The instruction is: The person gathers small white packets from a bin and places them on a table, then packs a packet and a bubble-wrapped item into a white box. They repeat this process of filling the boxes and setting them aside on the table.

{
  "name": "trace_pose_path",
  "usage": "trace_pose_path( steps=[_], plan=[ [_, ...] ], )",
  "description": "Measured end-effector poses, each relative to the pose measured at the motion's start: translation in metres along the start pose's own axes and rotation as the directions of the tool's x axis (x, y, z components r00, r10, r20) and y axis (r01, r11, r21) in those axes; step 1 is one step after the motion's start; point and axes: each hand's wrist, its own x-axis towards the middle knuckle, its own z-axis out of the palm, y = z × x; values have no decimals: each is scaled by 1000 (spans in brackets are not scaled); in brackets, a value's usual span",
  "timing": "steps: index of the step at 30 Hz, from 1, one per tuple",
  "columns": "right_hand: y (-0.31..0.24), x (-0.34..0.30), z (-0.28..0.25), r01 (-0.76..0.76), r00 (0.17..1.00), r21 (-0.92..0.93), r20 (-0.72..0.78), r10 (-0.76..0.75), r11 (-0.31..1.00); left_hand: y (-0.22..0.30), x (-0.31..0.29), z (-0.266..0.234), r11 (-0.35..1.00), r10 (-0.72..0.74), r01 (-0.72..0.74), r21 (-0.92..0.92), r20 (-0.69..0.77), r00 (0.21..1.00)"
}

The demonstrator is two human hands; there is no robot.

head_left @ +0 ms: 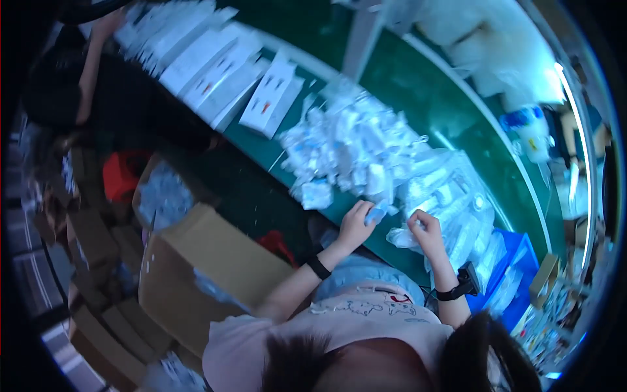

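At the near edge of the green table (266,151), my left hand (354,228) is closed on a small pale-blue translucent piece (377,213), whose exact kind I cannot make out. Opposite it, my right hand (428,234) has its fingers curled together in a pinch. Something whitish shows at those fingertips, too small to name. Just beside the right hand lies a clear plastic bag (401,239). A heap of small white items in clear wrapping (353,137) spreads right beyond both hands. More filled clear bags (450,196) lie to the right.
White boxes (271,98) stand in a row at far left, near another person's arm (88,81). A large open cardboard carton (212,251) is at my left, with a red container (123,175) behind. A blue bin (519,251) stands at my right.
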Motion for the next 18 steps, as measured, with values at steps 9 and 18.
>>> trace_pose_path(
  steps=[9,18],
  plan=[
    [-5,35,76,48,915,-44,402,-26,998,-59,-127,-84,402,-864,794,456,-99,494],
    [-1,48,46,12,929,-72,369,15,997,-61,-159,-71,258,-949,849,462,-42,312]
  ],
)
